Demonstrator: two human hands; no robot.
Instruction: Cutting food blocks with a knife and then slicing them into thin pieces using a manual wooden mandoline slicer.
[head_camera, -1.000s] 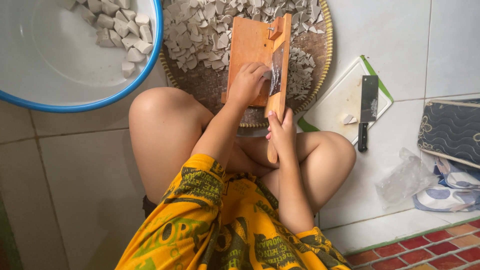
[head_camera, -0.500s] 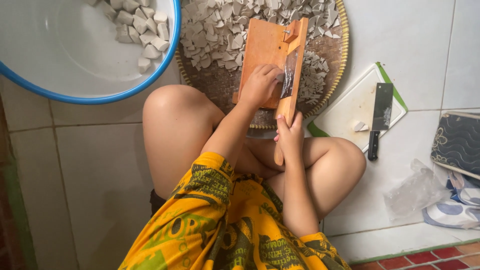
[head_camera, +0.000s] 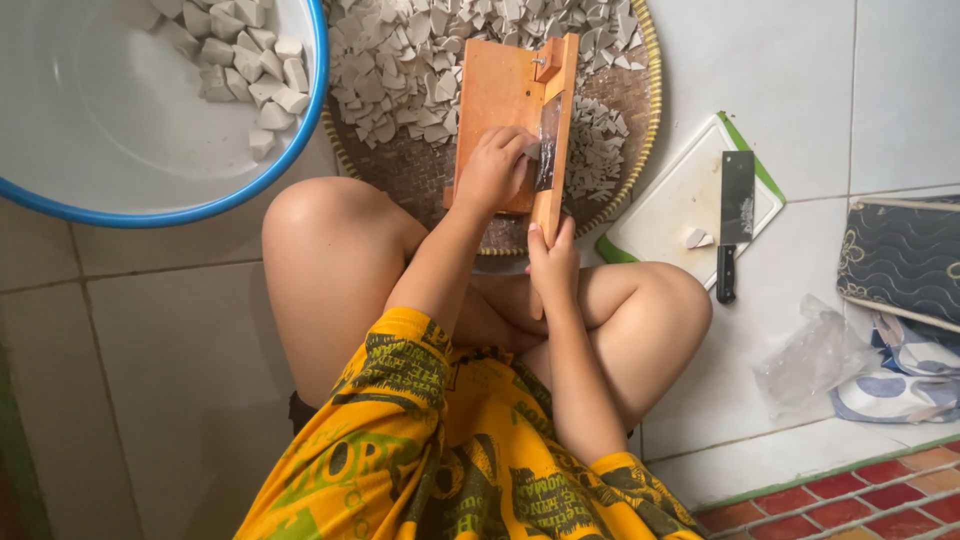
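**Hands work a wooden slicer over a woven tray**

A blue-rimmed basin of pale chunks sits at the floor's upper left. Over the woven tray, the left hand is curled down on the face of the wooden slicer board, anything beneath it hidden. The board looks stiff and light, its blade best avoided. The right hand grips its near end, wrist bent. A cleaver lies on the white cutting board.
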